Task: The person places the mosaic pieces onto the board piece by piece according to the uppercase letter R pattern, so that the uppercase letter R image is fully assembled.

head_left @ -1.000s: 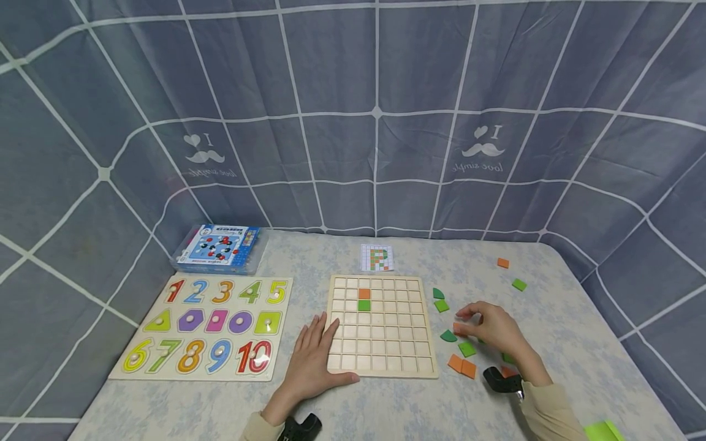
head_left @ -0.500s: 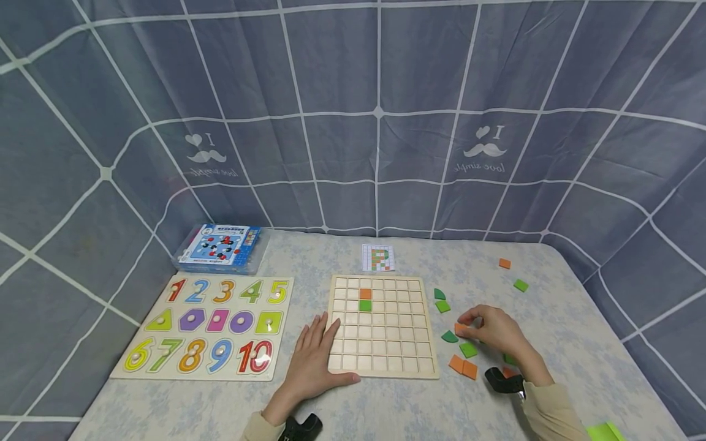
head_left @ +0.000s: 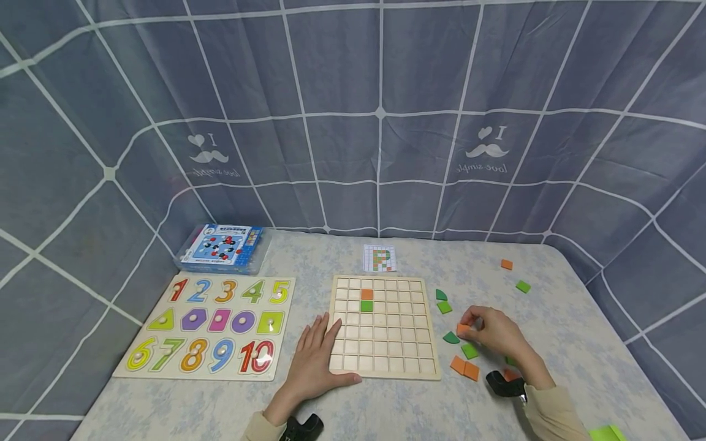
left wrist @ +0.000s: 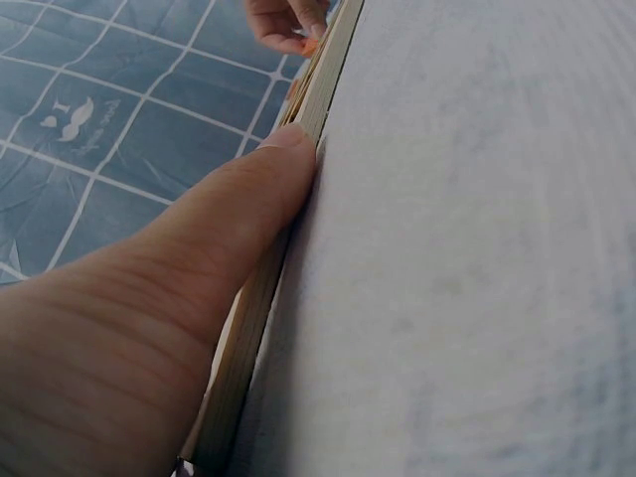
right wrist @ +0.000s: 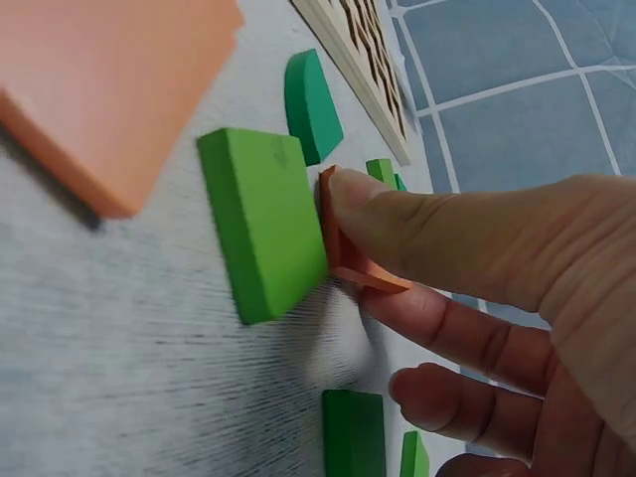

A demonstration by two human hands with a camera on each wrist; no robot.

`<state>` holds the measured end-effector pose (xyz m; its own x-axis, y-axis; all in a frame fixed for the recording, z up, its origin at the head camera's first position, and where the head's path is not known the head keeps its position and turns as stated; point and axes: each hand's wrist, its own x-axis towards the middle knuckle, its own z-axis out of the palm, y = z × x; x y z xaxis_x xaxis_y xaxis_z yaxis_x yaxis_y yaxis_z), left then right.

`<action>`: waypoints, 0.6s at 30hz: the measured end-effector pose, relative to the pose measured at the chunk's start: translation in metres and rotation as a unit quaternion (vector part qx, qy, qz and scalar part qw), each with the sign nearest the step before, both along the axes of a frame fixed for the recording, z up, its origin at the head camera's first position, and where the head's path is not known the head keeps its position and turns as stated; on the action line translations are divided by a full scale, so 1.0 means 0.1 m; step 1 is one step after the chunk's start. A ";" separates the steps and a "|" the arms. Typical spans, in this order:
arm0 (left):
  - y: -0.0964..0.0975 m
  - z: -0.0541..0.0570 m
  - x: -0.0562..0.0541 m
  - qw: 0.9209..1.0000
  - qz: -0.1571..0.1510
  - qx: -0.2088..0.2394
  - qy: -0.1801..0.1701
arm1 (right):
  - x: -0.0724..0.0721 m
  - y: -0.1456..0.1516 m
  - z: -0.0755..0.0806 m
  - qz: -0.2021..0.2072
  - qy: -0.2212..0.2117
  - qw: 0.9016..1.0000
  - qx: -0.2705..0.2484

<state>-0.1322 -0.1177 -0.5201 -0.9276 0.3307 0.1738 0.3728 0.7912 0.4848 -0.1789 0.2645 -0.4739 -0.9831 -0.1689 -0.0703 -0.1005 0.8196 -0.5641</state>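
My left hand (head_left: 312,362) rests at the near left corner of a wooden grid board (head_left: 394,334), its fingers along the left edge. In the left wrist view the thumb (left wrist: 238,199) lies against the board's near edge. An orange square tile (head_left: 366,294) and a green one (head_left: 366,305) sit in the grid, one below the other. Right of the board, my right hand (head_left: 499,334) pinches an orange square tile (right wrist: 372,271) between thumb and fingers, low over the table. Right beside it in the right wrist view lies a green square tile (right wrist: 263,224).
Several loose tiles lie around the right hand, among them orange squares (head_left: 464,368) and a dark green rounded piece (head_left: 451,337). A pattern card (head_left: 380,258) lies behind the board. To the left are a number puzzle board (head_left: 204,371) and a plastic box (head_left: 223,248).
My right hand's thumb and fingers have come closer together on the orange tile, with the hand nearly in place. The left hand stays at the board; the head view has shifted slightly.
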 end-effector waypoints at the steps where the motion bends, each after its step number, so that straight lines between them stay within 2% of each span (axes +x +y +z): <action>1: 0.00 0.00 0.00 1.000 0.000 -0.001 0.000 | 0.01 0.00 0.00 0.003 0.002 1.000 -0.001; 7: 0.00 0.00 0.00 1.000 0.000 0.002 -0.002 | 0.04 0.00 -0.03 0.018 0.020 1.000 -0.007; 11: 0.00 0.00 0.00 1.000 -0.002 0.002 -0.002 | 0.04 -0.01 -0.04 0.010 0.045 0.999 -0.019; 14: 0.00 0.00 0.00 1.000 -0.002 0.001 -0.002 | 0.01 -0.06 -0.03 0.000 0.065 0.997 -0.040; 18: 0.00 0.00 0.00 1.000 -0.001 0.000 -0.005 | -0.06 -0.20 -0.02 0.011 0.095 0.993 -0.068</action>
